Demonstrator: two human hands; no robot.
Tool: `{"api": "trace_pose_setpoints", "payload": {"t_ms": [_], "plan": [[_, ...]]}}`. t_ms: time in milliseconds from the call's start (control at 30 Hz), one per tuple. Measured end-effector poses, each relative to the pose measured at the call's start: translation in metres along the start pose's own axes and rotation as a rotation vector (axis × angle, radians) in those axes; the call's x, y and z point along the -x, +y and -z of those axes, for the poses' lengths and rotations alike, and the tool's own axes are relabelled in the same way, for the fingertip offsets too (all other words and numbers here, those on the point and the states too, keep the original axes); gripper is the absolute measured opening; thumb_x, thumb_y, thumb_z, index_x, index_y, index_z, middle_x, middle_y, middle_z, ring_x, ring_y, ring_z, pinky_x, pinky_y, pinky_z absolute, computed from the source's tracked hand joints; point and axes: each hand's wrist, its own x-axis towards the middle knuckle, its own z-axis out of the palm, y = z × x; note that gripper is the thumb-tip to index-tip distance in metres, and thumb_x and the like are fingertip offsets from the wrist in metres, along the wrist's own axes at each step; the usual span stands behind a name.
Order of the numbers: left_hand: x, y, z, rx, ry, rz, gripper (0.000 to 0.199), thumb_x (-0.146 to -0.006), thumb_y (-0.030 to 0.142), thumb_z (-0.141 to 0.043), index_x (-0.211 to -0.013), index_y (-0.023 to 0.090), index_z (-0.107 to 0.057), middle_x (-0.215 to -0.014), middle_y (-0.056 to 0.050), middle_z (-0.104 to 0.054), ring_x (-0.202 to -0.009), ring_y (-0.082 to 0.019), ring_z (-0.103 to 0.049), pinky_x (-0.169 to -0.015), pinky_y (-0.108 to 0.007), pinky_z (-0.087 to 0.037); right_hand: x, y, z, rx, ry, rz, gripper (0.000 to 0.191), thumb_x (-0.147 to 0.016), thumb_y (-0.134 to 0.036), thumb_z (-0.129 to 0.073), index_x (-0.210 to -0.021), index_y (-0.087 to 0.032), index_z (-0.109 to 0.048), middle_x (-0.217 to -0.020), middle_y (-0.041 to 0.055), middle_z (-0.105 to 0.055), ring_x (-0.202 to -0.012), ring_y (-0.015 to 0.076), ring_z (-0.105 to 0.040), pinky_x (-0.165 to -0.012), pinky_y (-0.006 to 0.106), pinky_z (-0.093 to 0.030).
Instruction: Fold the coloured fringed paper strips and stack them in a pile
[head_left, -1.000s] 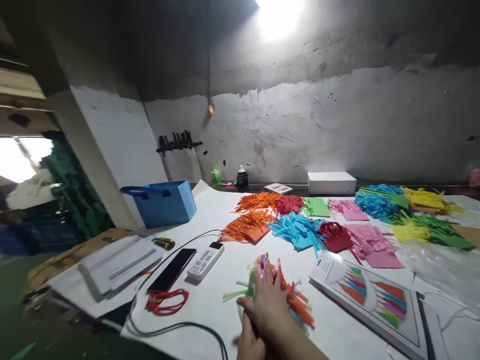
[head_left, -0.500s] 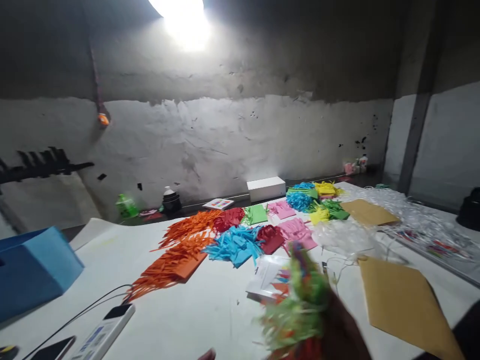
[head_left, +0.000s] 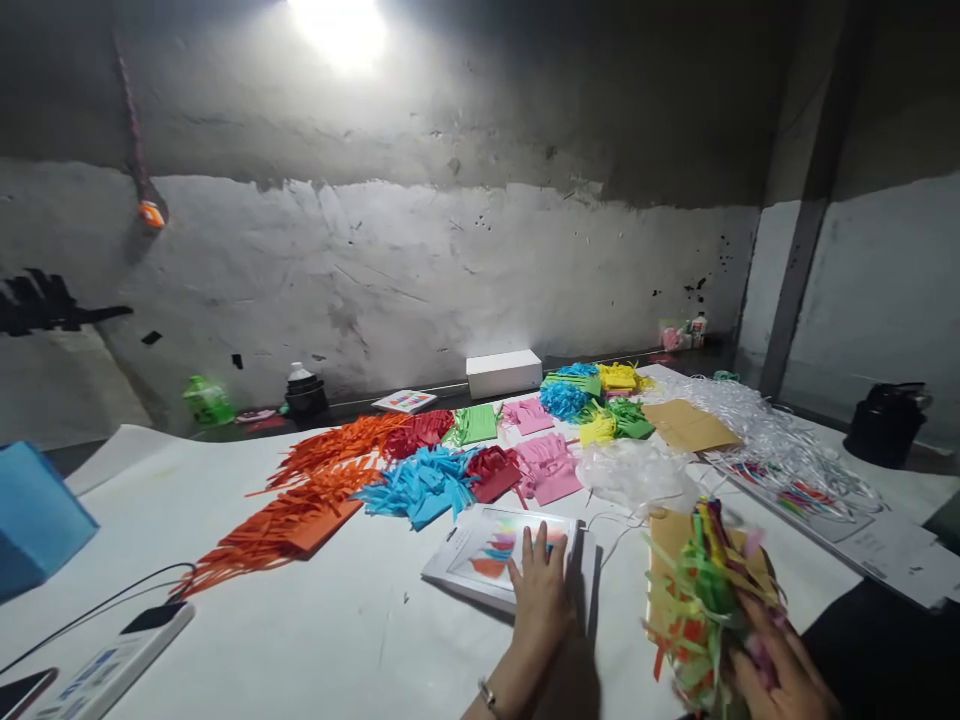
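Observation:
My left hand [head_left: 541, 592] lies with fingers spread on a white box [head_left: 461, 562] printed with colourful tassels. At the lower right, my right hand [head_left: 784, 665] is closed around a bunch of paper tassels [head_left: 709, 590] in light green, orange, yellow and purple, partly hidden by the fingers. The bunch is over a brown envelope [head_left: 661, 525]. Beyond the box are fringed paper pieces: orange [head_left: 322, 535], blue [head_left: 431, 490], dark red [head_left: 493, 472] and pink [head_left: 551, 470].
A crumpled clear plastic bag [head_left: 637, 475] and another brown envelope [head_left: 690, 425] lie to the right, near a heap of clear plastic [head_left: 750, 415]. A power strip [head_left: 112, 660] with a cable and a blue box [head_left: 41, 520] are on the left. A white box [head_left: 504, 373] stands by the wall.
My left hand has come into view onto the printed box, which now sits turned and fully visible. My right hand has carried the tassels rightward, over the brown envelope.

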Motion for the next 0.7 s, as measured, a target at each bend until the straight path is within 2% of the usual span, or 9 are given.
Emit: {"api": "trace_pose_setpoints", "payload": {"t_ms": [67, 133, 233, 300, 400, 467, 567, 633, 700], "plan": [[0.008, -0.011, 0.001, 0.04, 0.058, 0.004, 0.085, -0.063, -0.011, -0.049, -0.143, 0.016, -0.052, -0.163, -0.019, -0.028, -0.152, -0.041, -0.012, -0.116, -0.069, -0.019, 0.003, -0.009, -0.02, 0.152, -0.045, 0.157, 0.038, -0.088, -0.025, -0.056, -0.123, -0.029, -0.068, -0.116, 0.0067, -0.073, -0.103, 0.0298, -0.071, -0.081, 0.037, -0.061], [0.016, -0.023, 0.001, 0.129, 0.159, -0.022, 0.082, -0.064, -0.009, -0.049, -0.142, 0.016, -0.054, -0.162, -0.019, -0.03, -0.152, -0.039, -0.014, -0.118, -0.066, -0.017, 0.008, -0.036, -0.042, 0.203, -0.116, 0.275, 0.047, -0.086, -0.013, -0.052, -0.128, -0.03, -0.066, -0.123, 0.0083, -0.071, -0.105, 0.0294, -0.071, -0.084, 0.038, -0.061], [0.021, -0.04, 0.001, 0.278, 0.31, -0.11, 0.076, -0.071, -0.003, -0.05, -0.144, 0.017, -0.051, -0.16, -0.017, -0.035, -0.152, -0.036, -0.019, -0.12, -0.062, -0.018, 0.015, -0.082, -0.065, 0.122, -0.325, 0.485, 0.064, -0.081, 0.0, -0.042, -0.136, -0.027, -0.06, -0.142, 0.0097, -0.059, -0.118, 0.0248, -0.066, -0.093, 0.034, -0.058], [0.019, -0.049, 0.005, 0.333, 0.406, -0.137, 0.071, -0.077, 0.001, -0.048, -0.147, 0.017, -0.046, -0.159, -0.016, -0.036, -0.152, -0.033, -0.021, -0.121, -0.059, -0.02, 0.017, -0.098, -0.07, 0.094, -0.449, 0.557, 0.068, -0.077, 0.004, -0.041, -0.138, -0.023, -0.059, -0.147, 0.0113, -0.054, -0.123, 0.0233, -0.063, -0.098, 0.032, -0.054], [0.015, -0.055, 0.015, 0.345, 0.498, -0.142, 0.066, -0.081, 0.004, -0.048, -0.146, 0.017, -0.047, -0.157, -0.017, -0.039, -0.15, -0.032, -0.026, -0.12, -0.058, -0.022, 0.012, -0.101, -0.067, 0.112, -0.618, 0.594, 0.069, -0.073, 0.006, -0.047, -0.134, -0.025, -0.061, -0.146, 0.0108, -0.055, -0.116, 0.0246, -0.067, -0.093, 0.031, -0.057], [0.016, -0.053, 0.017, 0.335, 0.516, -0.156, 0.064, -0.081, 0.004, -0.048, -0.143, 0.019, -0.05, -0.156, -0.016, -0.04, -0.15, -0.032, -0.026, -0.12, -0.06, -0.023, 0.002, -0.1, -0.061, 0.124, -0.733, 0.634, 0.066, -0.074, 0.004, -0.053, -0.13, -0.031, -0.064, -0.143, 0.0076, -0.058, -0.108, 0.0242, -0.071, -0.086, 0.029, -0.059], [0.026, -0.048, 0.009, 0.307, 0.486, -0.181, 0.069, -0.077, -0.004, -0.046, -0.14, 0.022, -0.055, -0.157, -0.014, -0.041, -0.151, -0.032, -0.025, -0.119, -0.061, -0.024, -0.02, -0.11, -0.053, 0.161, -0.853, 0.701, 0.054, -0.079, 0.001, -0.059, -0.12, -0.033, -0.069, -0.13, 0.0036, -0.069, -0.098, 0.0213, -0.074, -0.081, 0.025, -0.06], [0.034, -0.046, -0.002, 0.268, 0.434, -0.21, 0.071, -0.074, -0.007, -0.047, -0.137, 0.023, -0.059, -0.156, -0.015, -0.043, -0.15, -0.033, -0.028, -0.118, -0.06, -0.027, -0.032, -0.122, -0.05, 0.186, -0.875, 0.71, 0.052, -0.081, 0.002, -0.059, -0.12, -0.031, -0.068, -0.124, 0.0032, -0.072, -0.096, 0.02, -0.074, -0.082, 0.026, -0.059], [0.041, -0.046, -0.01, 0.226, 0.406, -0.227, 0.069, -0.074, -0.007, -0.05, -0.134, 0.024, -0.063, -0.153, -0.017, -0.047, -0.147, -0.034, -0.034, -0.115, -0.063, -0.029, -0.034, -0.134, -0.053, 0.239, -0.833, 0.674, 0.054, -0.081, 0.005, -0.057, -0.125, -0.025, -0.066, -0.126, 0.0088, -0.07, -0.098, 0.022, -0.074, -0.083, 0.029, -0.06]]}}
